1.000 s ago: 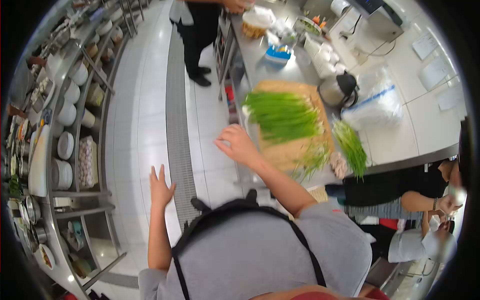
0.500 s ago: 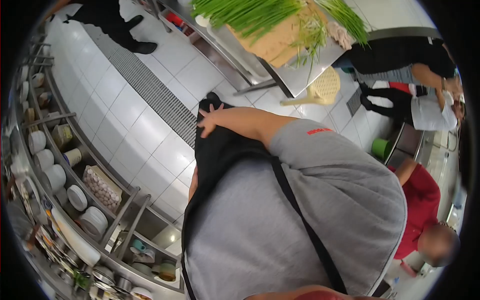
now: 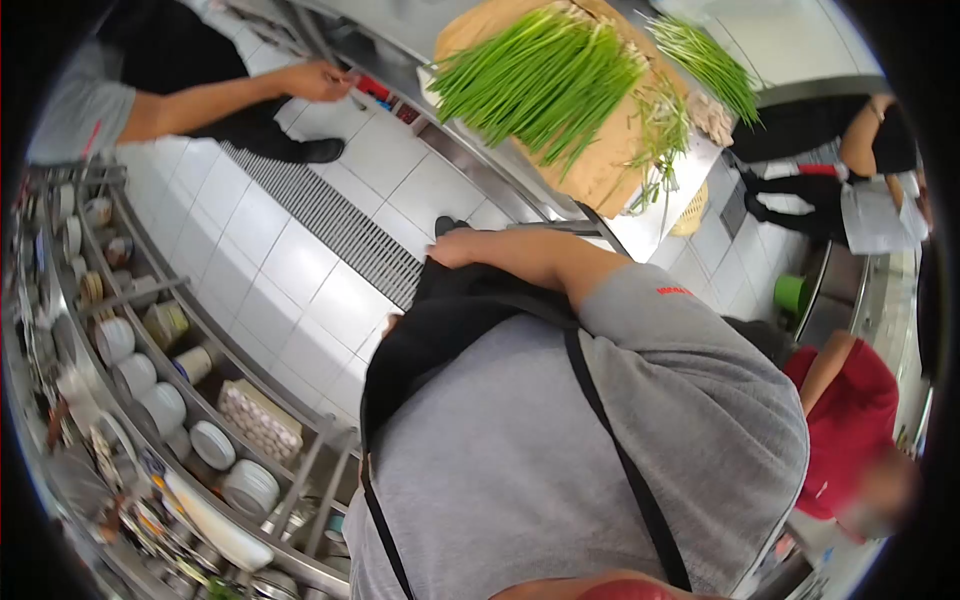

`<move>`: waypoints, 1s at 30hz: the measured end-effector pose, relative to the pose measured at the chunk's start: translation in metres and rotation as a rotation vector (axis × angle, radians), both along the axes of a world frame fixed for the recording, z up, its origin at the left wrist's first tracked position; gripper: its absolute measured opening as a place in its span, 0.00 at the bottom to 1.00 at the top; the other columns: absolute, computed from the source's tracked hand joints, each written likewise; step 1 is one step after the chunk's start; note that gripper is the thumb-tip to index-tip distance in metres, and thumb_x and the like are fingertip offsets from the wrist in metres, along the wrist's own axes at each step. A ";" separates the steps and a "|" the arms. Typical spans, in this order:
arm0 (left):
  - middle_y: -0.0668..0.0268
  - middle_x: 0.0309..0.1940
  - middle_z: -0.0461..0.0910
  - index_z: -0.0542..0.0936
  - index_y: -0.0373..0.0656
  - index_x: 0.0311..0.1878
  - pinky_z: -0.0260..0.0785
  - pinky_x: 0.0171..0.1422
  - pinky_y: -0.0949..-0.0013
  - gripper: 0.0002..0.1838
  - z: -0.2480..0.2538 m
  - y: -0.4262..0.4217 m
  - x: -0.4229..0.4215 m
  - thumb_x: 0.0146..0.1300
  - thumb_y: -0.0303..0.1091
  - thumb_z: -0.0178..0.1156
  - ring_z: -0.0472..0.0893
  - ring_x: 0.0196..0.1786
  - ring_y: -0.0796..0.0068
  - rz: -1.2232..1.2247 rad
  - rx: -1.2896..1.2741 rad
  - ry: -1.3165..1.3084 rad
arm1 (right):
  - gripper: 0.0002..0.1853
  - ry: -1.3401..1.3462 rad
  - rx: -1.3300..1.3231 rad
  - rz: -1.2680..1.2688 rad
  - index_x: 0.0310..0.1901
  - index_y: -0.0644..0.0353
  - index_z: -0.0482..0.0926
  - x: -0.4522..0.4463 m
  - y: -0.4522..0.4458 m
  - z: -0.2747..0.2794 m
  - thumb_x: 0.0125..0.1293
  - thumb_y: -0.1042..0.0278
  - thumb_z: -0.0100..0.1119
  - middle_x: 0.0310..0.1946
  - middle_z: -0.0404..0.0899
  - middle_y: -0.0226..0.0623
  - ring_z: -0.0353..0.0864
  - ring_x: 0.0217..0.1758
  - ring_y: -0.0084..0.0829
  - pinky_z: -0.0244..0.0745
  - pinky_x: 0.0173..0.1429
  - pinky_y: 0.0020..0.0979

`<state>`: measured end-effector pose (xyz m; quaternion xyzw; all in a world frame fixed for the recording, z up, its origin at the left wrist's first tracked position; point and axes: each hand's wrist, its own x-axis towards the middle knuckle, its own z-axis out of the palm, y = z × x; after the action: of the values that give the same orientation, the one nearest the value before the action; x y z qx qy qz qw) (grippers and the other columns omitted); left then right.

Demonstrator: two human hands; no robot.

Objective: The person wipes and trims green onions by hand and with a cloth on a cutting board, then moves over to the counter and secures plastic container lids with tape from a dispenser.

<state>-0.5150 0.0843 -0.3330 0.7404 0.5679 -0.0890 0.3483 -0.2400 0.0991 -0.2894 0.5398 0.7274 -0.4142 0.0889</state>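
Note:
I wear a black apron over a grey T-shirt. My right hand is closed at the apron's lower edge, its fingers bent over the black cloth. Only a small part of my left hand shows past the apron's left edge; its fingers are hidden. Ahead of my right arm, a round wooden board carries a large bunch of green onions. Loose trimmings lie beside the bunch, and a smaller bunch rests at the board's right.
A steel table holds the board. On the left runs a steel shelf unit with bowls and an egg tray. A floor drain grate crosses the tiles. A co-worker's arm reaches in at upper left; other people stand right.
My right hand has gone from spread fingers on the apron to closed on its edge. The board and green onions show more fully. A co-worker's arm has come in at upper left.

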 end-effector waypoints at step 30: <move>0.52 0.36 0.77 0.75 0.33 0.38 0.65 0.49 0.65 0.25 0.069 0.213 0.105 0.61 0.50 0.44 0.76 0.42 0.63 0.137 -0.948 -0.550 | 0.17 0.062 0.180 -1.036 0.41 0.62 0.74 -0.077 0.079 0.065 0.46 0.70 0.49 0.29 0.77 0.52 0.77 0.36 0.47 0.71 0.41 0.42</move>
<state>-0.4105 0.2972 -0.2645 0.4598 0.4007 -0.1152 0.7841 -0.3171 0.1783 -0.2244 0.8217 0.4001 -0.3555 -0.1960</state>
